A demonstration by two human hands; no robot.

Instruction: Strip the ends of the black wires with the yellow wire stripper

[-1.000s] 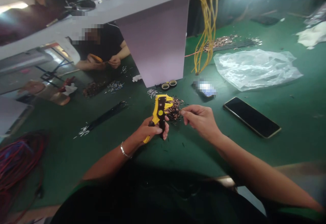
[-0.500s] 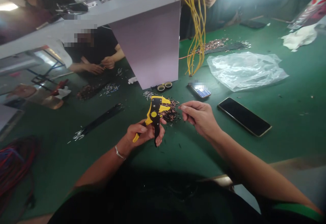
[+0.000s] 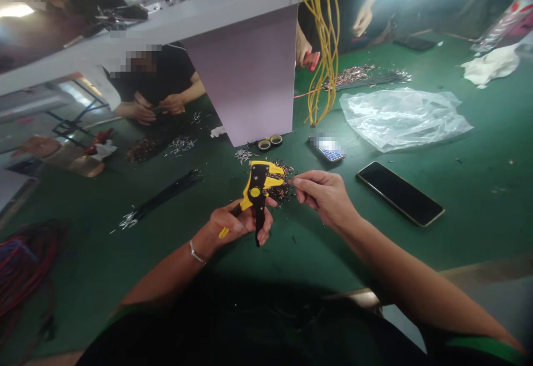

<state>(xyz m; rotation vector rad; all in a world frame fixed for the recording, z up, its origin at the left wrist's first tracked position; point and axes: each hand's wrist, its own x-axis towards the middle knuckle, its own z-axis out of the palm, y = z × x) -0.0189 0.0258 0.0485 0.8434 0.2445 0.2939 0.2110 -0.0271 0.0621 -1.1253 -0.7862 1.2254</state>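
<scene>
Yellow wire stripper [image 3: 257,188] across the palm of the left hand [image 3: 237,224]

The left hand [image 3: 235,224] wraps around the handles of a yellow-and-black automatic wire stripper [image 3: 258,191]. The tool stands tilted, its yellow head angled up and away from the palm, its black lower grip reaching down past the fingers and a yellow handle end poking out on the thumb side. The right hand [image 3: 327,196] hovers just beside the head, thumb and forefinger pinched together; anything between them is too thin to make out. Just beyond the left hand and in front of the right fingertips, a loose pile of short copper-and-dark wire pieces [image 3: 281,191] lies on the tabletop, partly behind the stripper.
</scene>
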